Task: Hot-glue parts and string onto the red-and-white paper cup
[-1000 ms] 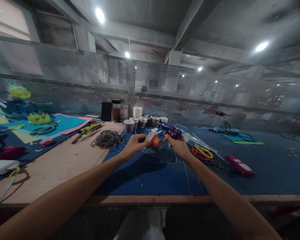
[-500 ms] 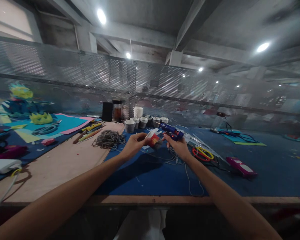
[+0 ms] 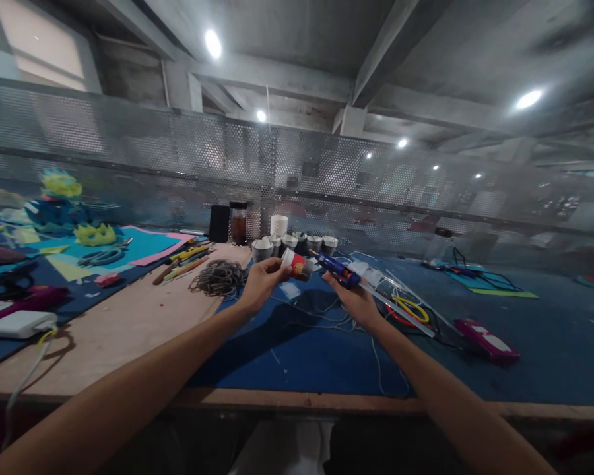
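Note:
My left hand (image 3: 266, 282) is closed on a small paper cup (image 3: 297, 264), red and white with grey cord wound round one end, and holds it tilted on its side above the blue mat. In my right hand (image 3: 352, 295) is a blue glue gun (image 3: 337, 269), a clear glue stick (image 3: 400, 313) jutting from its back. The gun's nozzle points up and left, close to the cup; whether they touch I cannot tell. Loose grey cord (image 3: 327, 322) trails over the mat beneath both hands.
Several cord-wrapped cups (image 3: 262, 249) stand behind my hands, with a stack of white cups (image 3: 278, 225). A cord bundle (image 3: 218, 277) lies left, near craft knives (image 3: 183, 258) and scissors (image 3: 103, 254). Yellow and red cables (image 3: 410, 309) and a purple box (image 3: 486, 340) are right.
The cup has turned so more of its red and white side shows. The glue gun has shifted slightly down, and my right fingers have drawn back from the cup.

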A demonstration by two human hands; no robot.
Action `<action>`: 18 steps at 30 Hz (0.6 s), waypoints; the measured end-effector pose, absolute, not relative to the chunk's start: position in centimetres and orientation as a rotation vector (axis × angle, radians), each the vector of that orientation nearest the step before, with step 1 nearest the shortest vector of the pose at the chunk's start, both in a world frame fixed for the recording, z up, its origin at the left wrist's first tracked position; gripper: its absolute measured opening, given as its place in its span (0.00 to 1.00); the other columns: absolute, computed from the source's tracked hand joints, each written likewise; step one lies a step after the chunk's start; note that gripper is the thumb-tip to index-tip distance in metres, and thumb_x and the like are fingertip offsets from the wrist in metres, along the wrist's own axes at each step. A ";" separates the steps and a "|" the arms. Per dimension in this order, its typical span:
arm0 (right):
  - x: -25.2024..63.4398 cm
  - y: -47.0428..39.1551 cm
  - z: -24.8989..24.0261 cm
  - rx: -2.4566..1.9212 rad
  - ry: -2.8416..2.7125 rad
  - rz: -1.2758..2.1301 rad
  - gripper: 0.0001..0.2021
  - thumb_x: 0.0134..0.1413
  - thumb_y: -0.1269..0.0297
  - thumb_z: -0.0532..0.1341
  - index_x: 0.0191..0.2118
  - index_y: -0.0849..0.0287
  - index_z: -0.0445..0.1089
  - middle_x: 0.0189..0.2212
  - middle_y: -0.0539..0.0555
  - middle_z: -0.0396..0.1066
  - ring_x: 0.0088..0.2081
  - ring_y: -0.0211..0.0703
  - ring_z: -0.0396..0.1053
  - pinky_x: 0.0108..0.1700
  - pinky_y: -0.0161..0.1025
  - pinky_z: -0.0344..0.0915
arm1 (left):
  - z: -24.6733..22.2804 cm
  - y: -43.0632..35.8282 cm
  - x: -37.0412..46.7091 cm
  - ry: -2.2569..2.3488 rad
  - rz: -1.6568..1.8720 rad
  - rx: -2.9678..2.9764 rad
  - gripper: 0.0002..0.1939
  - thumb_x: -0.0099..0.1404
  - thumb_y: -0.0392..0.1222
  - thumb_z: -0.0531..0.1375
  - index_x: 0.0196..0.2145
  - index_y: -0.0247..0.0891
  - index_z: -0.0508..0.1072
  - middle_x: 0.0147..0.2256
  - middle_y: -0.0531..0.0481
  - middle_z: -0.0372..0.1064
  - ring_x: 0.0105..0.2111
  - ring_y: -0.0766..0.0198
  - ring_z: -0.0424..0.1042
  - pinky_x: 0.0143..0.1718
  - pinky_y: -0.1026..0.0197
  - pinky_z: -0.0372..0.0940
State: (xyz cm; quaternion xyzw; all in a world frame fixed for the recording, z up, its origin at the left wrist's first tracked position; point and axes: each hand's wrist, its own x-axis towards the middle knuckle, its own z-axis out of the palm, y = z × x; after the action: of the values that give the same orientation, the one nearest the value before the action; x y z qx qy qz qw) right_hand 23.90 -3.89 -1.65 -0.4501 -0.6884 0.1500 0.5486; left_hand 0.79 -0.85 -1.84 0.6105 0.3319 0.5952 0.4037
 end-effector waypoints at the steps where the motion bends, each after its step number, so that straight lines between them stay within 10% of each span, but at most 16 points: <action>1: 24.0 -3.9 -1.6 -1.066 -1.650 0.297 0.18 0.57 0.47 0.64 0.36 0.59 0.76 0.33 0.56 0.78 0.35 0.50 0.75 0.43 0.46 0.70 | -1.8 -0.8 0.8 0.851 1.515 1.559 0.19 0.55 0.53 0.70 0.34 0.33 0.79 0.31 0.47 0.78 0.32 0.58 0.75 0.36 0.60 0.68; 18: 23.8 -3.3 -2.8 -1.159 -1.831 0.150 0.18 0.58 0.45 0.62 0.32 0.55 0.77 0.28 0.54 0.77 0.30 0.52 0.74 0.37 0.46 0.70 | -1.3 -1.0 1.0 0.910 1.612 1.637 0.16 0.57 0.47 0.68 0.40 0.33 0.79 0.38 0.44 0.81 0.39 0.53 0.78 0.43 0.56 0.68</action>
State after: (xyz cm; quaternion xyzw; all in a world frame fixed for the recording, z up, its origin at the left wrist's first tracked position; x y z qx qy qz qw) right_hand 23.84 -3.34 -2.84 -0.4722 -0.7458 0.0610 0.4659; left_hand 1.01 -0.98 -1.26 0.6257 0.3478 0.6160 0.3288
